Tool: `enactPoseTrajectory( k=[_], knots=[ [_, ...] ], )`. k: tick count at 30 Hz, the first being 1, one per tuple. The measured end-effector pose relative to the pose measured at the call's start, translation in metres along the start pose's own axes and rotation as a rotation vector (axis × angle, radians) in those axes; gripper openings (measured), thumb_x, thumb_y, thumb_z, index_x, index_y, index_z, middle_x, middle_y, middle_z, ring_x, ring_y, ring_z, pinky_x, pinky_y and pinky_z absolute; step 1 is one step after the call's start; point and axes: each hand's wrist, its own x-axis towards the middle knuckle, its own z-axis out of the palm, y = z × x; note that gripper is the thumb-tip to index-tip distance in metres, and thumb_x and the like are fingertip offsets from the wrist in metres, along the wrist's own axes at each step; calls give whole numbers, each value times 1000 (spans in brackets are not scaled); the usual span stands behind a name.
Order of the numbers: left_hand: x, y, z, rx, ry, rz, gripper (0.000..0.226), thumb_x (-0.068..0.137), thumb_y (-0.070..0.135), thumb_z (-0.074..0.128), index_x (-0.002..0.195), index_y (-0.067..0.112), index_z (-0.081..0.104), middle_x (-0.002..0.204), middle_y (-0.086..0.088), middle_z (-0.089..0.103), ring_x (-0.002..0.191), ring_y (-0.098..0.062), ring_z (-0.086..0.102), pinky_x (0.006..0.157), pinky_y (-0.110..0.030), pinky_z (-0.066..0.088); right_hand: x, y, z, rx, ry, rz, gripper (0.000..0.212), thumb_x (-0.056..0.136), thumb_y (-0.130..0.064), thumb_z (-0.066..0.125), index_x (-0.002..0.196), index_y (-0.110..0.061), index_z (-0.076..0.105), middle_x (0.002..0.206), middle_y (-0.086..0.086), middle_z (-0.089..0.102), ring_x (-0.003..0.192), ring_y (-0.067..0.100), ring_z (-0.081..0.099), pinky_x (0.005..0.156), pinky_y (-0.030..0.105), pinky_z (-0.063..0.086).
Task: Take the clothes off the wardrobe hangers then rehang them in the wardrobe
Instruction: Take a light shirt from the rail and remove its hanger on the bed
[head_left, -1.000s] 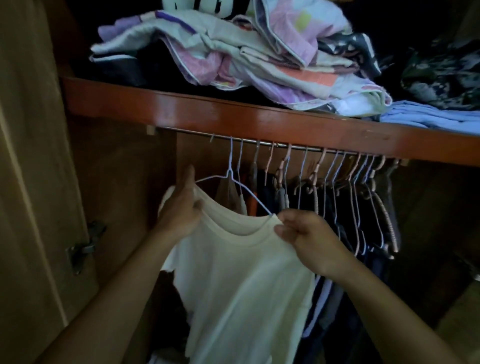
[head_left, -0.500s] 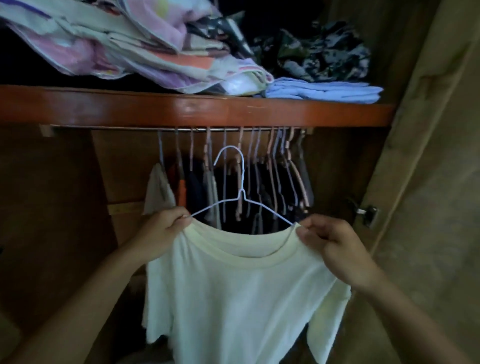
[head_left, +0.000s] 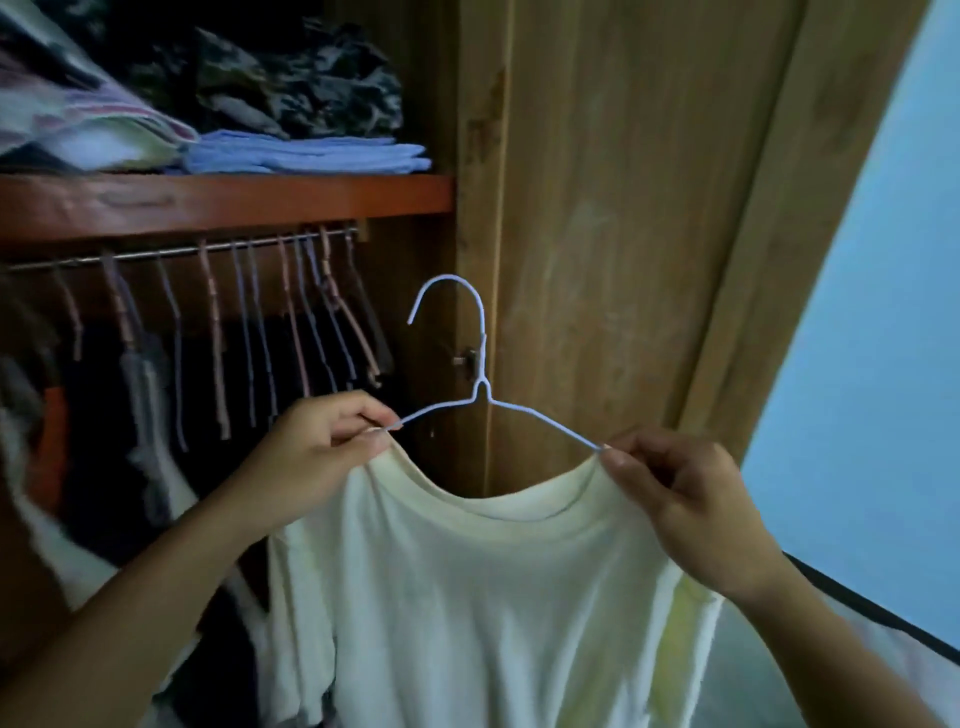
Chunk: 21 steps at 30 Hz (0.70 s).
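A cream T-shirt (head_left: 467, 597) hangs on a pale wire hanger (head_left: 480, 395) that I hold up in front of the open wardrobe door. My left hand (head_left: 317, 457) pinches the shirt's left shoulder together with the hanger arm. My right hand (head_left: 680, 499) pinches the right shoulder and the other hanger arm. The hanger's hook is free in the air, off the metal rail (head_left: 182, 252), which is up to the left.
Several hangers with dark clothes (head_left: 234, 364) hang on the rail. Above it a red-brown shelf (head_left: 234, 200) carries folded blue cloth (head_left: 306, 156) and piled bedding. The wooden door (head_left: 623, 234) stands right behind the hanger. A pale blue surface (head_left: 883, 312) fills the right.
The hanger with the cream shirt has come off the rail and moved right, out in front of the door. Both hands kept hold of its shoulders.
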Motion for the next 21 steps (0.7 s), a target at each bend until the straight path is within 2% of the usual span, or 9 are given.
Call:
enactPoseTrajectory(
  k=[2,4,8,11,15,18,21],
  knots=[
    [5,9,22,-116,-77,-26,25,79,19,66,103,14,71,88,-11,74,77,-7,65,69,-12,44,-16,6,-26,-18,45,31,19,94,-28,62,79,-21,71,66,-1,65,63,15,60,61,33,47],
    [13,12,44,-183,-141,-64,35,71,20,65,104,12,72,88,-13,74,78,-10,66,69,-11,46,-31,11,-48,-37,90,64,19,94,-28,62,78,-24,70,63,-2,62,59,14,57,58,30,46],
    [32,10,86,-243,-311,-90,14,74,10,72,87,11,79,89,-17,75,76,-16,69,66,-18,51,-60,19,-83,-96,139,166,18,93,-28,63,79,-21,71,66,5,63,65,29,58,62,46,49],
    [52,11,118,-158,-436,4,17,86,-3,69,88,11,78,87,-10,77,79,-10,70,70,-14,51,-81,22,-105,-178,190,228,17,94,-24,63,78,-23,69,66,6,63,65,31,56,63,46,49],
    [74,21,162,-120,-608,104,24,88,-6,64,92,14,76,88,-3,77,83,-7,72,71,-11,50,-113,19,-129,-409,166,325,17,95,-29,61,78,-29,62,60,0,54,54,17,47,59,38,45],
    [86,27,194,-174,-693,164,23,86,-6,66,92,14,75,88,-3,77,83,-9,72,70,-12,51,-140,12,-137,-504,205,432,16,95,-31,60,79,-29,61,61,2,56,57,21,51,60,41,48],
    [93,35,222,-201,-789,257,25,85,-5,67,95,16,75,90,-1,77,85,-9,72,73,-13,53,-166,3,-142,-557,300,542,15,94,-33,62,80,-29,62,66,-2,61,62,16,58,61,41,50]
  ],
)
